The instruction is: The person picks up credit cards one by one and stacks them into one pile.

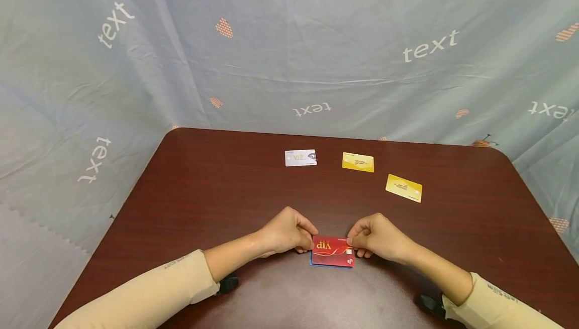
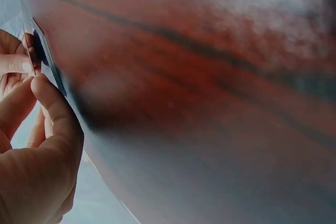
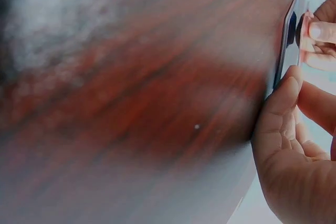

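Between my two hands is a red VIP card (image 1: 332,257) with gold lettering, upside down in the head view. My left hand (image 1: 286,231) pinches its left edge between thumb and fingers. At the opposite edge, my right hand (image 1: 381,237) pinches the same card. A blue card (image 1: 310,260) lies under it on the table, showing only as a thin rim. Both wrist views show the red card (image 2: 29,56) edge-on, with a gap between it and the dark flat edge (image 3: 285,45) below.
Farther back on the brown table (image 1: 217,183) lie a white VIP card (image 1: 300,158), a yellow card (image 1: 358,162) and a second, tilted yellow card (image 1: 404,188). A grey-blue curtain (image 1: 271,58) hangs behind the table's far edge and along its sides.
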A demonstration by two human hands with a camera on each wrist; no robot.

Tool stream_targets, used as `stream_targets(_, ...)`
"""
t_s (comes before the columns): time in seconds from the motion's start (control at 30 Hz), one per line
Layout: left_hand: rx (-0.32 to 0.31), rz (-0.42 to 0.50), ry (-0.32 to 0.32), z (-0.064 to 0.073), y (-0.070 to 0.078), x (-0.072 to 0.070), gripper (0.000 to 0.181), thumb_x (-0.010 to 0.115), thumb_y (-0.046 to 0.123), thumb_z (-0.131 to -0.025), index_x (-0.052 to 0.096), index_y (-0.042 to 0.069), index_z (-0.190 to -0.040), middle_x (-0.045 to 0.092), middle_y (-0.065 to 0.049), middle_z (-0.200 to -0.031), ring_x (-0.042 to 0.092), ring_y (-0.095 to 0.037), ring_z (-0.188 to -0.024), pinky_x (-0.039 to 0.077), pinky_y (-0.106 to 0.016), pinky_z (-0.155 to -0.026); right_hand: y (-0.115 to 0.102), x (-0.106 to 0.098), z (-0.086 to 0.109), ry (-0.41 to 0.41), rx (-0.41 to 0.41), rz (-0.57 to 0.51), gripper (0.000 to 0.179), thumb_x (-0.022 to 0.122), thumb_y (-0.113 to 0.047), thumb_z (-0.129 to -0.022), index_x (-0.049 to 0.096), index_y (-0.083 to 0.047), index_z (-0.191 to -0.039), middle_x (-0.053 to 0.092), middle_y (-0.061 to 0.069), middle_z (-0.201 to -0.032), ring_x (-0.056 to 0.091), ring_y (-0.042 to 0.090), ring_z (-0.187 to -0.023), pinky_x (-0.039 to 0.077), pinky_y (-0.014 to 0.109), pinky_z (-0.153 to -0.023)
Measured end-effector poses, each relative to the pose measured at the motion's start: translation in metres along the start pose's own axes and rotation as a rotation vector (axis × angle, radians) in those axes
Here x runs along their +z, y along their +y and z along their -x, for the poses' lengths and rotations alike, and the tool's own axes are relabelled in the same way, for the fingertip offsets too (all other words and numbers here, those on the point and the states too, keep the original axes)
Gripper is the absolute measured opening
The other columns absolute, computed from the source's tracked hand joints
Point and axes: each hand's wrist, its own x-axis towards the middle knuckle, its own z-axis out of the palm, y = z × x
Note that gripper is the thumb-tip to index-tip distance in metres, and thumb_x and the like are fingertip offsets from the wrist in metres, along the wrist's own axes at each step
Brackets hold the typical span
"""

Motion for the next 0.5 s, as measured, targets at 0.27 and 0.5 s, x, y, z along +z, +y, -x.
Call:
stream_targets(0.27, 0.021, -0.023, -0.004, 0.0008, 0.0010, 0.0013, 0.024, 0.070, -0.020, -0.079, 0.075, -0.013, -0.102, 0.075, -0.014, -0.079, 0.062, -0.013, -0.060, 0.056, -0.024, -0.057, -0.0010, 0.0014, -0.0005, 0.004, -0.001, 0.061, 0.008, 0.076, -0.005, -0.093, 0.074, -0.001, -0.087, 0.069, 0.005, -0.070, 0.065, 0.018, -0.060, 0.056, 0.028, -0.052)
stream_targets(0.5, 0.018, -0.040, 0.006, 0.0004, 0.0007, 0.0014, 0.025, 0.068, -0.020, -0.080, 0.075, -0.013, -0.103, 0.075, -0.013, -0.080, 0.063, -0.013, -0.058, 0.058, -0.025, -0.057, -0.0025, 0.0038, -0.0004, 0.020, -0.007, 0.097, 0.010, 0.077, -0.007, -0.093, 0.074, -0.003, -0.084, 0.067, 0.003, -0.067, 0.063, 0.016, -0.056, 0.054, 0.027, -0.049)
